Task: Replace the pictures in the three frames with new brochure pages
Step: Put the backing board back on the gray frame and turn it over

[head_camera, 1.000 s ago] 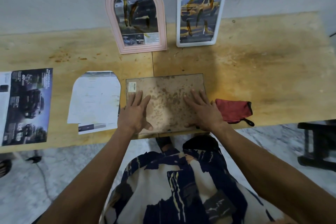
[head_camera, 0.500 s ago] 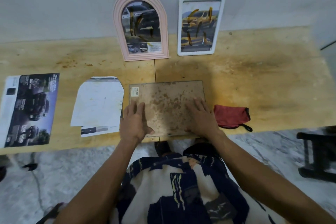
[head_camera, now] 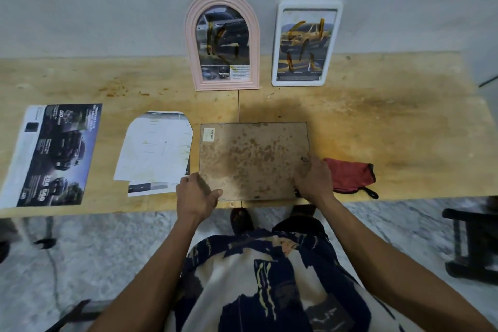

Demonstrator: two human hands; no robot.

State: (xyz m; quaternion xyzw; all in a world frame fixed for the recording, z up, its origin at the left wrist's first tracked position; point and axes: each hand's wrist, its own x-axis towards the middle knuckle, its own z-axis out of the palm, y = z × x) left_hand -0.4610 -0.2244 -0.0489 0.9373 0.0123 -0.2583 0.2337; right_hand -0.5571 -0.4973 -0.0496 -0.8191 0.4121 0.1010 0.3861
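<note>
Gripping the face-down frame point(head_camera: 253, 160) at its near corners with your left hand point(head_camera: 195, 194) and right hand point(head_camera: 314, 179), fingers curled on its edges, cut page point(head_camera: 156, 146) just left, red cloth point(head_camera: 350, 175) touching right, bare table point(head_camera: 390, 127) beyond.

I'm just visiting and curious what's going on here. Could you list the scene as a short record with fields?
Face-down frame: brown stained back up, flat at the table's near edge
Left hand: holds its near left corner
Right hand: holds its right edge
Pink arched frame: leans on wall, car picture inside
White frame: leans on wall, yellow car picture
Loose pages: arch-cut sheet, dark brochure
Red cloth: beside right hand
</note>
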